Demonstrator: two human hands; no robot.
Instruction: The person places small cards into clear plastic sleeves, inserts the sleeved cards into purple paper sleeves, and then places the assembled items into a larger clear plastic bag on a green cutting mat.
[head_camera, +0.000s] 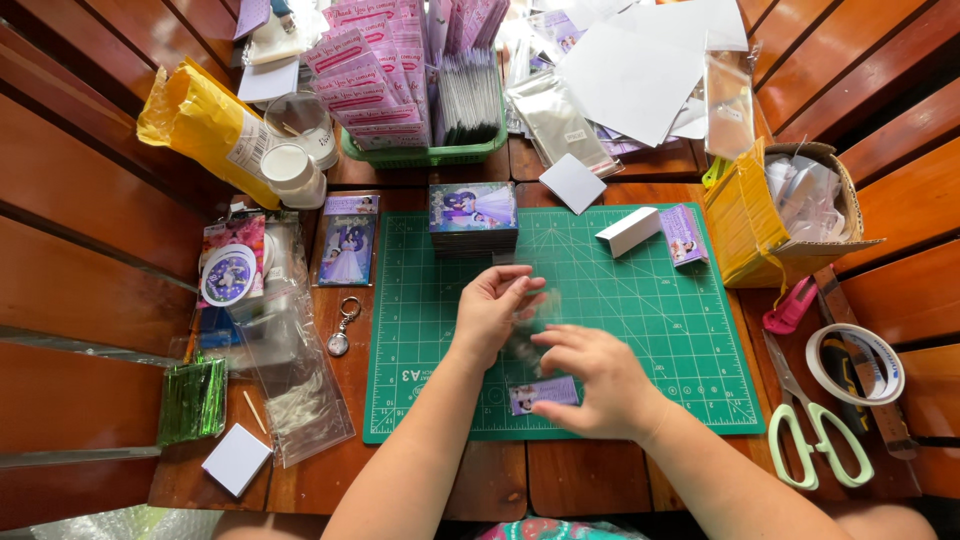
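Over the green cutting mat (640, 310), my left hand (492, 312) pinches a small clear plastic sleeve (527, 318) by its upper edge. My right hand (590, 380) meets it from below, fingers on the lower part of the same sleeve. The sleeve is transparent and blurred, so its contents cannot be made out. A small purple printed card (538, 395) lies flat on the mat just under my right hand. A stack of picture cards (473, 215) rests at the mat's top edge, beyond both hands.
A small white box (628, 231) and a purple card (684, 234) lie on the mat's upper right. An open cardboard box (790, 215), pink cutter (790, 306), tape roll (856, 364) and scissors (810, 425) are at right. Clear bags (285, 375), a keyring (341, 328), and a green basket (425, 150) sit left and behind.
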